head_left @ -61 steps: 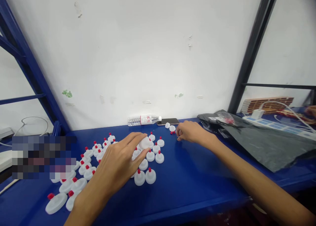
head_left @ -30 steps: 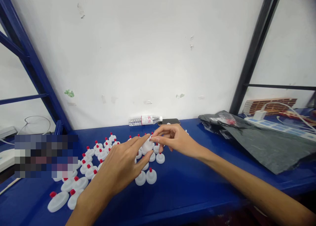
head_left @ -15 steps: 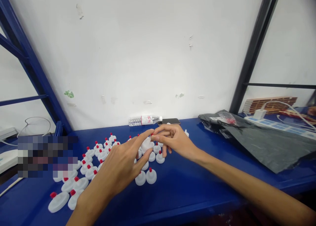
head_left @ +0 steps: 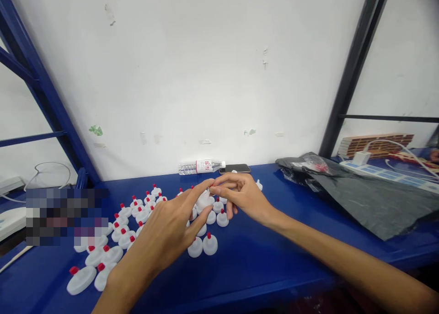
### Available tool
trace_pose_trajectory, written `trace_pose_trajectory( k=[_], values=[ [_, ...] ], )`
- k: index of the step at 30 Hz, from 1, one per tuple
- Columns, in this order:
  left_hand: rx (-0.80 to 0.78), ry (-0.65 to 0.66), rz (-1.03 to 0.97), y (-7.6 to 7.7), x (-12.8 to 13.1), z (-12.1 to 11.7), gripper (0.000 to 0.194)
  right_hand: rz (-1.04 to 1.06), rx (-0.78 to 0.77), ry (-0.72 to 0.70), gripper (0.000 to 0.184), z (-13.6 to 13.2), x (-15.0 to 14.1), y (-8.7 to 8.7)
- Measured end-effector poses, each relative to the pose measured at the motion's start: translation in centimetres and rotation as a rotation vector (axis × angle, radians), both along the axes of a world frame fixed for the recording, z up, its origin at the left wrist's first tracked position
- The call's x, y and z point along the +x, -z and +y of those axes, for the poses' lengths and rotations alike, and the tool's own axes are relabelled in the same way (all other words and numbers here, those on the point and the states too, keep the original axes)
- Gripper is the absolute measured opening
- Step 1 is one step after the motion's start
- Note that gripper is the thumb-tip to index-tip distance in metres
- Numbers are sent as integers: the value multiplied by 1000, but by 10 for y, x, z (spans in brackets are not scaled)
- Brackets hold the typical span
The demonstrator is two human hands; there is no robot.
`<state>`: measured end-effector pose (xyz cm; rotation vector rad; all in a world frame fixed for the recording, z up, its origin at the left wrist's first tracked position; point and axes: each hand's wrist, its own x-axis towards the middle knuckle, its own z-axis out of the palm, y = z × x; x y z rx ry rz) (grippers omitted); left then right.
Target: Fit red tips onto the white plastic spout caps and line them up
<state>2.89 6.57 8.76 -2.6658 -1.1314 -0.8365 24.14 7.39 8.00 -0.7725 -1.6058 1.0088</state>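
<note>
My left hand (head_left: 169, 234) pinches a white plastic cap (head_left: 205, 201) between thumb and forefinger above the blue table (head_left: 274, 254). My right hand (head_left: 240, 195) meets it from the right, fingertips pinched on a small red tip (head_left: 211, 186) at the top of that cap. Several white caps with red tips (head_left: 137, 213) stand in rows on the table under and left of my hands. A few loose white pieces (head_left: 259, 184) lie just behind my right hand.
A water bottle (head_left: 200, 167) lies on its side against the wall beside a dark phone (head_left: 235, 168). A black plastic bag (head_left: 363, 195) covers the right of the table, with a power strip (head_left: 384, 174) and cables behind it. A blue frame post (head_left: 44, 99) rises at left.
My right hand came back from the loose pieces at the back and joined my left hand at the white cap. In the last half second both hands have barely moved.
</note>
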Motion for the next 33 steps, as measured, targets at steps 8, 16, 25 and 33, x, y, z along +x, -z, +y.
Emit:
trace_pose_trajectory(
  k=[8,16,25,33],
  values=[
    [7,3,-9,2,0,3,50,12,-4,33,23,1,-1,0],
    [-9,11,-4,0,0,1,49,-10,22,46,24,2,1,2],
    [29,21,-4,0,0,1,49,5,27,39,22,2,1,3],
    [7,30,5,0,-1,0,52,-3,20,28,20,0,-1,-1]
  ],
)
